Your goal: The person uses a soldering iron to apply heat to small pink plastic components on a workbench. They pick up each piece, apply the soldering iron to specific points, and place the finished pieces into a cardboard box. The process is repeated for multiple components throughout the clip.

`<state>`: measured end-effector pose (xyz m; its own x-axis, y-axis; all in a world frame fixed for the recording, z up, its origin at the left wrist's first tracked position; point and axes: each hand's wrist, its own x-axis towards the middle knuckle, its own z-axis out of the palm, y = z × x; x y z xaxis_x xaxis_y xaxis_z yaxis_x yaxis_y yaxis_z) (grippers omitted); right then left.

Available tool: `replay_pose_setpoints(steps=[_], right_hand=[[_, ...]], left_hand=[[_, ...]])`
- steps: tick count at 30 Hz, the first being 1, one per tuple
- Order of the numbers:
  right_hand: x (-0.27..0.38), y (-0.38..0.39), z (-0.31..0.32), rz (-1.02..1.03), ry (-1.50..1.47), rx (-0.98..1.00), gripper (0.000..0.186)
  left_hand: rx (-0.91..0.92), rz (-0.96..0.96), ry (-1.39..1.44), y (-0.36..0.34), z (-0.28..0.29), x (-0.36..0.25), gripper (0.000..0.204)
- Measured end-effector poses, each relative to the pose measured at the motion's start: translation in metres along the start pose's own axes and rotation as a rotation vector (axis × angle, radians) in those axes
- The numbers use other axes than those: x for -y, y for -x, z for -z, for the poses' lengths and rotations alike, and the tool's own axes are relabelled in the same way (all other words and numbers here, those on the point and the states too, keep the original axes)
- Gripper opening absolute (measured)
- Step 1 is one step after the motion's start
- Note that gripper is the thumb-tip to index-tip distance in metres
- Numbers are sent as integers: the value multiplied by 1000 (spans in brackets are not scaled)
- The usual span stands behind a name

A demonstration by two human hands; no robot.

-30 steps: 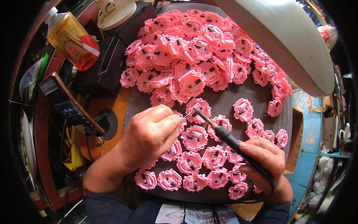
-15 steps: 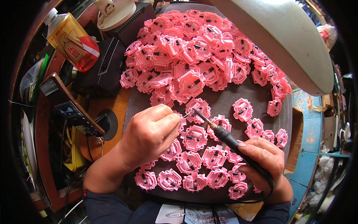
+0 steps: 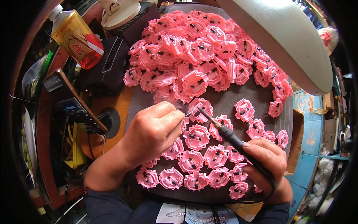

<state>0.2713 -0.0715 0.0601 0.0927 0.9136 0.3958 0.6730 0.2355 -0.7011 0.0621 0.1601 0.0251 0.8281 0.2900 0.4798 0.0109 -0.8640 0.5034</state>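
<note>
Judging by the laid-out pink parts (image 3: 196, 161) and untouched heap (image 3: 201, 48), little is done — soldering iron (image 3: 231, 136) clasped in right hand (image 3: 266, 166), solder wire (image 3: 189, 112) pinched by left hand (image 3: 154, 134) — much remains.

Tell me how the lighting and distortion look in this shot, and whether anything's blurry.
Head view: strong fisheye bend with a black rim at the corners; the lamp shade is bright and a little washed out; the pink parts, left hand, right hand and soldering iron are evenly lit and sharp.

Bright, even light falls from the white lamp shade (image 3: 283, 41) overhead; the centre is sharp, while fisheye bending and black vignetting swallow the edges.
</note>
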Motion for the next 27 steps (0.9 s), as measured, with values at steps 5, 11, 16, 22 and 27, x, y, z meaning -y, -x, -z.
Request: replay_pose_setpoints(steps=[5, 11, 16, 22, 27], right_hand=[[6, 4, 9, 38, 29, -39, 43], [16, 15, 13, 80, 79, -57, 38], [15, 21, 9, 114, 58, -63, 37], [15, 21, 12, 108, 47, -19, 38], [12, 24, 10, 117, 31, -22, 37]], left_hand=[[-64, 35, 41, 0, 13, -10, 18], [22, 19, 61, 8, 28, -26, 18], [78, -50, 83, 23, 16, -23, 23], [150, -88, 109, 25, 8, -22, 26], [158, -96, 103, 25, 3, -21, 26]])
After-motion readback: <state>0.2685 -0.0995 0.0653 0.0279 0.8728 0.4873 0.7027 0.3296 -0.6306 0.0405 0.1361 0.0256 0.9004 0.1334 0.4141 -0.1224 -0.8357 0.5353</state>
